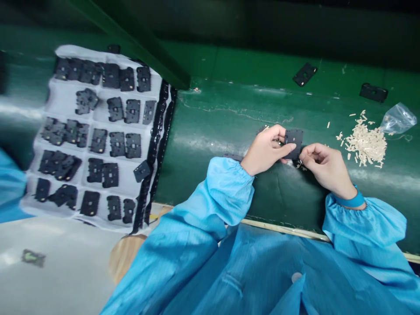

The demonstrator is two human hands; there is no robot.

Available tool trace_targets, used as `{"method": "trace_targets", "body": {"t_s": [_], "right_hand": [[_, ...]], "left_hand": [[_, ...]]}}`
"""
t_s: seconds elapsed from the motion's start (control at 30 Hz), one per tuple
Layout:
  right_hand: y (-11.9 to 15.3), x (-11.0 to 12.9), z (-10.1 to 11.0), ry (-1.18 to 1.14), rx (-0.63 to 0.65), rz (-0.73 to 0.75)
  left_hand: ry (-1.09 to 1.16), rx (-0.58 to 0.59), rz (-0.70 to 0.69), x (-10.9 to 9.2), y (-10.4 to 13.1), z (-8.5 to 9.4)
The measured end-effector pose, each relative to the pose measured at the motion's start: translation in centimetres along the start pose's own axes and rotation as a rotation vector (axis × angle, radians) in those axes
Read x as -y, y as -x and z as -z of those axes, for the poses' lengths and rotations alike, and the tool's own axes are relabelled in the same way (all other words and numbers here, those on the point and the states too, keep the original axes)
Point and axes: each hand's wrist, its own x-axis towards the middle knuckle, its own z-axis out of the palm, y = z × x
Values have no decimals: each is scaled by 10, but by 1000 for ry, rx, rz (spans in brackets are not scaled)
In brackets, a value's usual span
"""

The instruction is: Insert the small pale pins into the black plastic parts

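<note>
A glossy green counter [282, 197], scuffed and faintly lined, spans the view. A crinkled blue fabric gown [262, 271] with gathered cuffs covers both forearms. At 9 o'clock from the hands, a shallow tray [62, 100], its lining white and soft-looking, its near edge shiny black, carries rows of flat, dark plates [89, 203] with notched outlines.

The right hand [323, 168] is curled, thumb and forefinger tips close together just beside the held plate's lower edge; whether anything sits between them I cannot tell. The left hand [262, 151] is closed around the held plate [297, 140], thumb across its matte black face, fingers behind.

At 3 o'clock lies a loose heap of thin, cream-coloured strips [366, 142], and at its 2 o'clock, a crumpled, clear plastic bag [398, 118]. Two loose plates [305, 74] rest at 12 and 2 o'clock.
</note>
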Motion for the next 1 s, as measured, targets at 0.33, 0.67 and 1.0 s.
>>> {"method": "trace_targets", "body": {"t_s": [0.33, 0.67, 1.0], "right_hand": [[-1, 6, 1, -84, 24, -9], [2, 5, 4, -175, 86, -64], [4, -3, 6, -260, 146, -90]], "left_hand": [[74, 33, 11, -1, -1, 1], [116, 69, 40, 0, -2, 4], [133, 81, 50, -4, 1, 3]]}}
